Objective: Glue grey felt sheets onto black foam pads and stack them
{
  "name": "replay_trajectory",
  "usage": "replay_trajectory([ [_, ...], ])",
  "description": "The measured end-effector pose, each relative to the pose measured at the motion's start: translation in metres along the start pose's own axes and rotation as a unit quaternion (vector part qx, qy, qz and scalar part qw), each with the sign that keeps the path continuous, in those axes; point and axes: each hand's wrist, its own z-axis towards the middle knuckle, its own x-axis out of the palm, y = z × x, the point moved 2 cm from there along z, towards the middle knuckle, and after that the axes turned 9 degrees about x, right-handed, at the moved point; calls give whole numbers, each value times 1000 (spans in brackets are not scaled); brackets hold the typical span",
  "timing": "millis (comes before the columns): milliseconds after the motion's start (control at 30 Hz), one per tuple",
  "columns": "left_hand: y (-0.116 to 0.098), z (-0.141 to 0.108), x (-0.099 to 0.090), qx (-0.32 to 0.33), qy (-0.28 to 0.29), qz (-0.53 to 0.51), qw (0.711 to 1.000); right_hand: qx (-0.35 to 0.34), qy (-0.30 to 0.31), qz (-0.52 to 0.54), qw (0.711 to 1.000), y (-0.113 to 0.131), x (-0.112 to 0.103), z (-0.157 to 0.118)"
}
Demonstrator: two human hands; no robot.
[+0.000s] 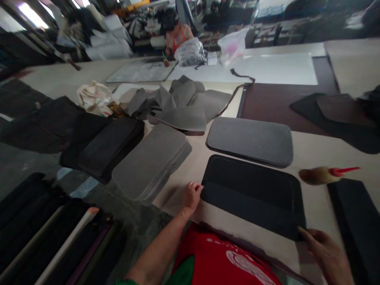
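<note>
Black and dark rolls [38, 229], with one pale roll [67, 245] among them, fill the lower left of the frame. Above them, at mid-left, lies a pile of folded black material [109, 144], and behind it sits a cream cloth bag [92, 97]. Next comes a stack of grey round-cornered pieces [151, 160], left of centre, with a loose heap of grey offcuts [184, 105] behind it. Left hand [192, 194], near the lower centre, pinches the left edge of a black panel [252, 194] between thumb and finger. That panel lies flat on the pale table [172, 198], right of centre, just in front of a second grey stack [251, 140]. Right hand [325, 247], lower right, touches the panel's near right corner with its fingertips; whether they grip it I cannot tell. Farther right lies a bottle with a red nozzle [316, 176], then a dark strip [356, 221] at the right edge.
</note>
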Motion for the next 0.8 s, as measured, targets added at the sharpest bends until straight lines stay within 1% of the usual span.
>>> replay_trajectory([
  [167, 1, -1, 1, 14, -3, 6, 1000, -5, -2, -3, 1000, -3, 2, 1],
  [333, 2, -2, 3, 30, -6, 16, 999, -3, 6, -5, 1000, 1, 0, -2],
  [433, 3, -3, 4, 32, -17, 23, 999, 3, 6, -15, 1000, 2, -1, -1],
  [533, 4, -4, 5, 40, -28, 32, 998, -7, -4, -15, 1000, -1, 0, 3],
  [700, 1, -4, 4, 95, 1, 44, 995, -21, -25, -5, 999, -6, 7, 9],
  [800, 4, -1, 2, 116, 13, 45, 992, -20, -5, 28, 999, -1, 7, 7],
])
